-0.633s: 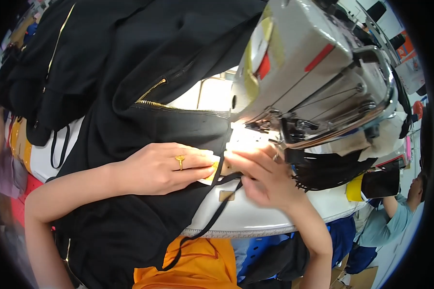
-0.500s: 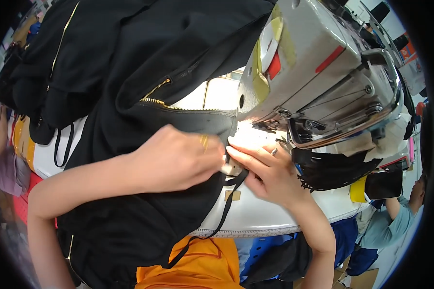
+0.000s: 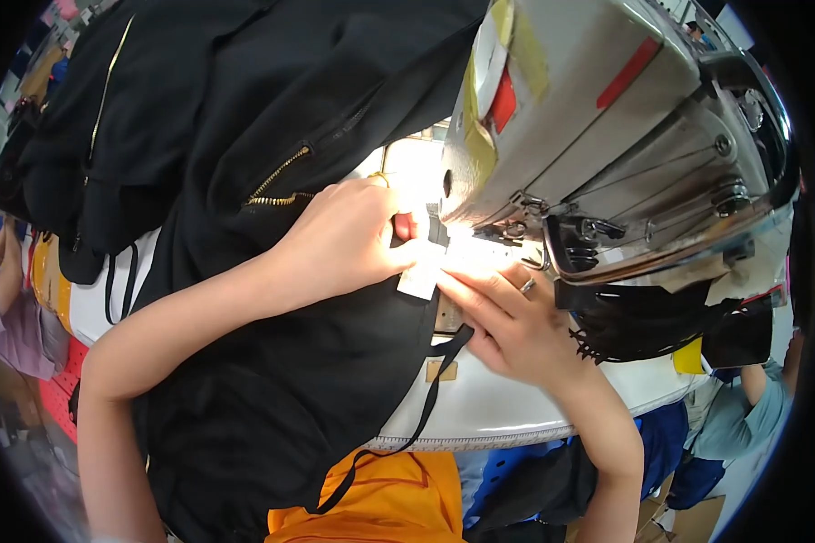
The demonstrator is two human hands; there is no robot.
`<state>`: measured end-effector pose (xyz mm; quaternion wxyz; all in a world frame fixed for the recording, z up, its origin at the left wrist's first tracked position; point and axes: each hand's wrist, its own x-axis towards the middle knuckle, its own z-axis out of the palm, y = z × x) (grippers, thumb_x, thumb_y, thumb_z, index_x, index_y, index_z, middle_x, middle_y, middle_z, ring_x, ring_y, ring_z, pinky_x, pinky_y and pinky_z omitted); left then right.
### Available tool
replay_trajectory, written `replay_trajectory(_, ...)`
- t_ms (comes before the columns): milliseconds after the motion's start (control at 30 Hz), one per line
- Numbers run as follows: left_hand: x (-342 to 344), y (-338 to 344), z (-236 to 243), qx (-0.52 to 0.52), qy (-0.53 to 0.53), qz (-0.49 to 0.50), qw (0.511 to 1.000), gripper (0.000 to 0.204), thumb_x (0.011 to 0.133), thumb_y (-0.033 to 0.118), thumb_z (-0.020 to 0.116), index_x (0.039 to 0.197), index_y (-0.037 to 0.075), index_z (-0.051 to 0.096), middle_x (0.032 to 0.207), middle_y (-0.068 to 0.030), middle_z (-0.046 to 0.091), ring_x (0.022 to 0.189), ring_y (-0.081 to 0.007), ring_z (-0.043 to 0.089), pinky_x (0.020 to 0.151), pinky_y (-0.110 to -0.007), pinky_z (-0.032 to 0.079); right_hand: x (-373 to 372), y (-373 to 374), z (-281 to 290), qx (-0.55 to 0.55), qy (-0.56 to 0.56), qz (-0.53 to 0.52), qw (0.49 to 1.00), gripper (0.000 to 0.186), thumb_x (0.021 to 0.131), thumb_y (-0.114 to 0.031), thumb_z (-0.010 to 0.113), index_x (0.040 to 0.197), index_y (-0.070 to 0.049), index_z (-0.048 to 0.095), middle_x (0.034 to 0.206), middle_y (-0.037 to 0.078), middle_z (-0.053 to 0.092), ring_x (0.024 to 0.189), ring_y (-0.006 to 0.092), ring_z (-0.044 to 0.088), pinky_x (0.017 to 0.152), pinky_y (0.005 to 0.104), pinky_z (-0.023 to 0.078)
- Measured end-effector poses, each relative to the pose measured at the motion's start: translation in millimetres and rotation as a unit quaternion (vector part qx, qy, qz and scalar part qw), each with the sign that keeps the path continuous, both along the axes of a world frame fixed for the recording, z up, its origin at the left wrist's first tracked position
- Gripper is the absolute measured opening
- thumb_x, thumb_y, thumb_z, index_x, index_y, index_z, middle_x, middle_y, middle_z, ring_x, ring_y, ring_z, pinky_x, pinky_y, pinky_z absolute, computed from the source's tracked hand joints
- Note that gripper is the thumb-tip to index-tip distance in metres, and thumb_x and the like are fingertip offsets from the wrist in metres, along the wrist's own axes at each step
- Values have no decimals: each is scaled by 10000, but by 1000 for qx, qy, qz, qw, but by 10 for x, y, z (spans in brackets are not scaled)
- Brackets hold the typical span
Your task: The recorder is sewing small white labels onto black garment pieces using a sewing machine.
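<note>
Under the lit head of a sewing machine (image 3: 575, 118) lies a black garment (image 3: 308, 362) with a gold-toothed zipper (image 3: 281, 174). My left hand (image 3: 344, 235) is on the garment's right edge, its thumb and fingers pinching a small white label (image 3: 417, 282). From the right, my right hand (image 3: 516, 330) lies with fingers stretched out. Its fingertips touch the cloth edge and the label's right side, close to the needle area. Glare washes out the needle and presser foot. A black cord (image 3: 426, 407) hangs from near my right hand over the table edge.
The white table (image 3: 498, 407) has a measuring tape (image 3: 480, 442) along its front edge. Orange cloth (image 3: 389, 493) lies below. Black strips (image 3: 634, 317) hang right of the machine head. Other people sit at the far left (image 3: 18, 317) and far right (image 3: 743, 407).
My left hand has moved up and slightly away from me along the cloth edge, and the white label now shows in its pinch. My right hand stays nearly in place. The view has shifted slightly.
</note>
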<state>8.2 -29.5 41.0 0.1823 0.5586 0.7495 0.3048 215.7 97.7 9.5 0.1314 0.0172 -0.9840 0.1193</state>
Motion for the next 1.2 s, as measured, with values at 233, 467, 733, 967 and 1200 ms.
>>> replay_trajectory(233,36,-4,-49,-4,27,-2,1000,214,723,171,714,750,-21,625,703,-133,631,660,-327,630,638,-392,500,2,-26,-9,16,-11,-29,999,496,766,-116,660,1260,-87,626,1175,47,583,1007,224,569,883,365,417)
replay_trajectory(467,38,-2,41,-47,49,-23,997,262,714,195,737,847,-1,625,824,-108,650,757,-296,647,643,-385,503,-89,-19,19,69,-17,-36,997,466,764,-95,659,1228,-83,621,1116,59,576,989,252,568,872,381,430)
replay_trajectory(733,108,-128,-69,244,485,-263,797,139,785,202,614,866,100,568,864,9,527,838,-127,519,686,-270,411,-122,-56,38,25,26,-30,999,425,783,-89,665,1203,-61,614,1189,70,590,1025,267,580,890,396,450)
replay_trajectory(967,-132,-41,-214,261,492,-250,792,159,722,172,624,849,77,612,856,7,551,804,-138,535,724,-274,446,-125,-59,71,43,35,-31,998,459,748,-39,650,1206,-63,625,1172,58,614,990,261,590,873,380,467)
replay_trajectory(1200,-67,-308,-189,85,392,-273,874,461,822,125,545,1252,-37,588,1262,-132,619,1181,-268,592,1031,-352,462,-141,-50,45,21,35,-23,999,471,769,-65,621,1240,-69,624,1180,67,616,1044,245,587,899,373,435)
